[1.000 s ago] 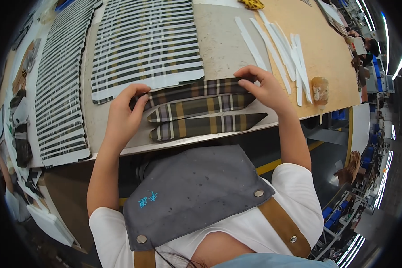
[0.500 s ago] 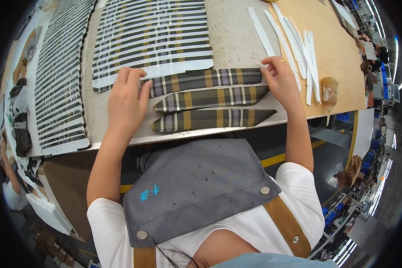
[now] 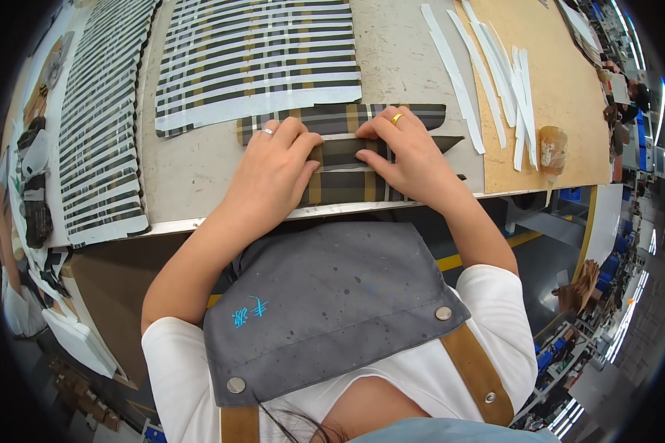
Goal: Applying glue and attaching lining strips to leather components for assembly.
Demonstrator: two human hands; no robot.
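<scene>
Three dark plaid fabric strips lie one behind another along the near table edge. On the middle strip (image 3: 343,153), my left hand (image 3: 273,166) grips the left part, fingers at its far edge and thumb at its near edge. My right hand (image 3: 414,161) holds the same strip further right in a like grip, its pointed end showing past the hand. The far strip (image 3: 336,119) lies just beyond my fingertips. Under my wrists, the near strip (image 3: 347,189) is partly covered.
Overlapping rows of plaid strips with white edges (image 3: 258,63) lie behind my hands, and another such row (image 3: 103,133) stretches along the left. Long white strips (image 3: 513,103) are scattered at right, beside an amber-coloured container (image 3: 553,151) on a tan board (image 3: 569,81).
Both hands have moved inward and nearer, from the ends of the far strip to the middle strip. The far strip has shifted slightly away and now lies flat without my hands on it.
</scene>
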